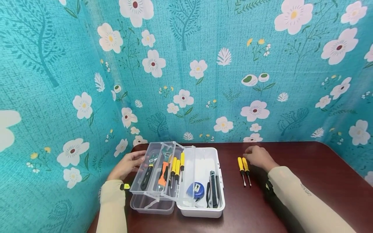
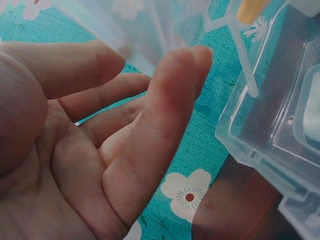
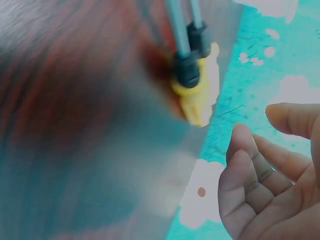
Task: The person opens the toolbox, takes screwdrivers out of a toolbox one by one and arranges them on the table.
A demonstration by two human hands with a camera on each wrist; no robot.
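Note:
My left hand (image 1: pixel 127 165) is at the left side of a clear tray (image 1: pixel 136 191), part of an opened toolbox (image 1: pixel 201 212). Its loosely bent fingers are at the tray's edge, thumb apart; whether they bear its weight I cannot tell. My right hand (image 1: pixel 260 157) is beside two yellow-handled screwdrivers (image 1: pixel 244 165) lying on the table. In the right wrist view, the thumb stands apart from the bent fingers (image 3: pixel 242 172), and the hand holds nothing. The screwdrivers (image 3: pixel 195 95) look blurred there.
Through the tray show an adjustable wrench (image 1: pixel 147 176), an orange-handled tool (image 1: pixel 163 174) and several yellow screwdrivers (image 1: pixel 177 166). A blue tape measure (image 1: pixel 198 191) and a utility knife (image 1: pixel 214 187) lie in the white base. A flowered cloth (image 1: pixel 186 81) hangs behind the dark table (image 1: pixel 233 216).

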